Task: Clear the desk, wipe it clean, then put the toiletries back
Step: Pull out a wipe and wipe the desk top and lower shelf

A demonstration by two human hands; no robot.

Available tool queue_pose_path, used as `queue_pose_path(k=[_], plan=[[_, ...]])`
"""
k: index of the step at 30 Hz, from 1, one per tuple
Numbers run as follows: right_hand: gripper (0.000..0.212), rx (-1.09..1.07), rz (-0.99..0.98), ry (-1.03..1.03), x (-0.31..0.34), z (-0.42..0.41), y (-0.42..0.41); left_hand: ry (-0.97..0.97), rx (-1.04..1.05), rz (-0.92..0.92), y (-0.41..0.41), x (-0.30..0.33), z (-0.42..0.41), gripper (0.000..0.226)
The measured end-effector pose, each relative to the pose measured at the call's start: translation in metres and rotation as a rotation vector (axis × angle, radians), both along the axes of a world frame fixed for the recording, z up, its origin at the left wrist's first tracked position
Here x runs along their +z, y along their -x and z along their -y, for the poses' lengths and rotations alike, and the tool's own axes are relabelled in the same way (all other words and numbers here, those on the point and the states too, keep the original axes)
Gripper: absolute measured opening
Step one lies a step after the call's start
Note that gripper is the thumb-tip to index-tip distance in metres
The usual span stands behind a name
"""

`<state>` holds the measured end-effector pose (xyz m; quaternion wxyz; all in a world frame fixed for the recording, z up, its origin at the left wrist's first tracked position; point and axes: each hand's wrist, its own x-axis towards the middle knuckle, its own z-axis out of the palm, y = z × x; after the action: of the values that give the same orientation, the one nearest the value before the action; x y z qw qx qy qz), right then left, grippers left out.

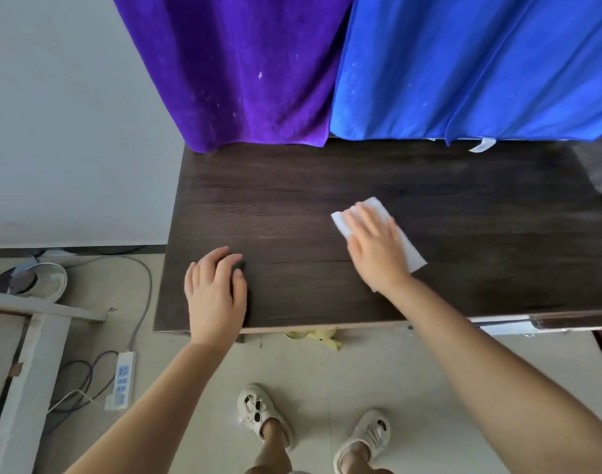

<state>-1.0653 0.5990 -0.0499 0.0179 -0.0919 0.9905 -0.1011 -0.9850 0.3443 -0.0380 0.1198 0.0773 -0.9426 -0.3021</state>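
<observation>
The right hand (374, 248) pressed a white folded paper wipe (378, 230) flat at the middle of the dark wooden surface (292, 206), fingers spread. The left hand (215, 289) rested near the front left corner, fingers loosely curled, holding nothing.

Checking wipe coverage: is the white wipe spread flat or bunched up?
Spread flat: the white wipe lies sheet-like on the desk under the right hand.

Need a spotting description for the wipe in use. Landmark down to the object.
Find the dark wood desk under the purple and blue towels. Right of its centre, the right hand presses flat on a white wipe. It is the only white, loose thing on the desktop.
</observation>
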Motion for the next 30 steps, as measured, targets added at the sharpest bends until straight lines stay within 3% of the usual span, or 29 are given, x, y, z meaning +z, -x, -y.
queue_pose_path(k=[5, 9, 15, 21, 24, 30], plan=[[0.051, -0.098, -0.084, 0.031, 0.001, -0.091, -0.036, 0.175, -0.239, -0.010, 0.006, -0.007, -0.080, 0.034], [0.041, -0.146, -0.173, 0.167, 0.010, -0.142, -0.057, 0.192, -0.406, 0.015, 0.012, 0.011, -0.157, 0.038], [0.029, -0.458, -0.065, 0.650, 0.061, -0.231, -0.076, 0.146, -0.551, -0.042, 0.021, 0.051, -0.264, 0.033], [0.033, -0.688, 0.009, 1.000, 0.110, -0.333, -0.103, 0.090, -0.741, -0.036, 0.033, 0.074, -0.351, 0.023], [0.036, -0.792, -0.058, 1.067, 0.128, -0.374, -0.108, 0.091, -0.827, -0.060, 0.047, 0.082, -0.388, 0.025], [0.019, -0.978, -0.203, 1.092, 0.137, -0.458, -0.129, 0.035, -0.994, -0.090, 0.066, 0.094, -0.490, 0.021]])
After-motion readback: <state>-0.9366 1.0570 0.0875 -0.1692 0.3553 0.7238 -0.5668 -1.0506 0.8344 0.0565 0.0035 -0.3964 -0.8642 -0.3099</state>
